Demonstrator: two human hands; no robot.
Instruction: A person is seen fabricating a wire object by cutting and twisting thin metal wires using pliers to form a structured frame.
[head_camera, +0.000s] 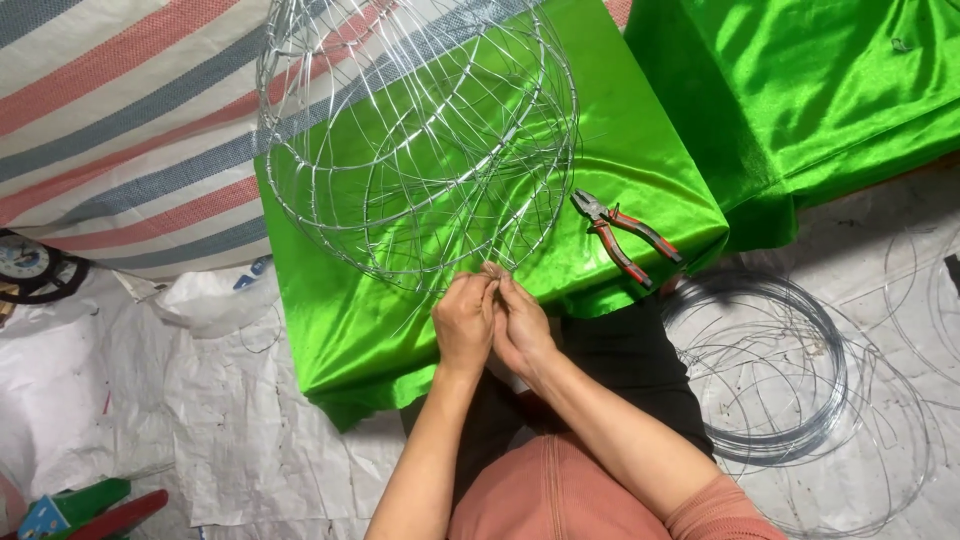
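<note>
The wire frame (415, 140) just above the left hand (463, 325) and right hand (520, 330) is bright silver, a lattice of thin hoops and crossing strands. Beneath it, the cloth (640, 170) over the table is vivid glossy green with pale sheen along its folds. Right of the right hand lie pliers (625, 238) with red and black handles and grey metal jaws. Further right and lower, the wire coil (775, 370) is dull grey-silver. Up and left of the left hand, a tarp (120, 110) carries white, red and blue-grey stripes. The floor sheet (150, 400) to the left is off-white. The sleeve (720, 510) below the right hand is salmon pink.
</note>
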